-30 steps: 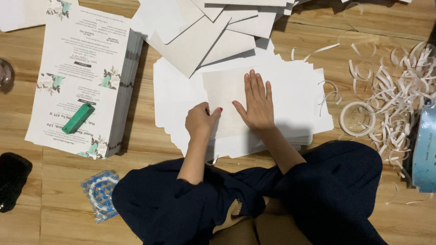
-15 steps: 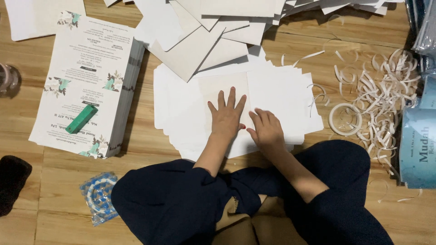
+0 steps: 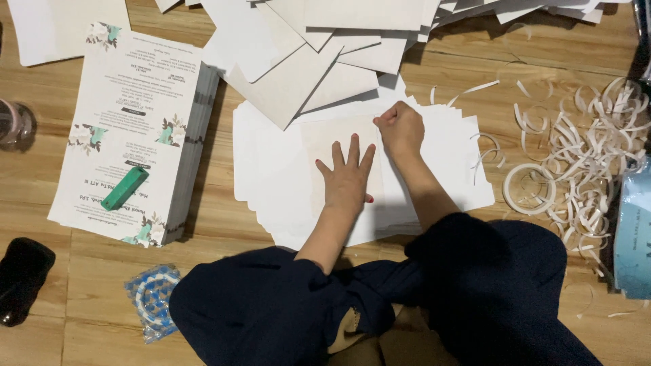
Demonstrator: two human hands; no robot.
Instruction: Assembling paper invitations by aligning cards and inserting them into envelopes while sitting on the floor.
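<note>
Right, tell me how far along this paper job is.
Done, apparently: a loose pile of cream envelopes lies above, and a heap of peeled white strips sits to the right. In hand: the left hand presses one cream sheet flat on the white stack; the right hand, closed, works its top corner. Left: the stack of printed cards looks untouched, a green tool on top.

Your left hand point(image 3: 347, 177) lies flat with the fingers spread, palm down. Your right hand point(image 3: 401, 127) is closed in a fist, just beside it.
</note>
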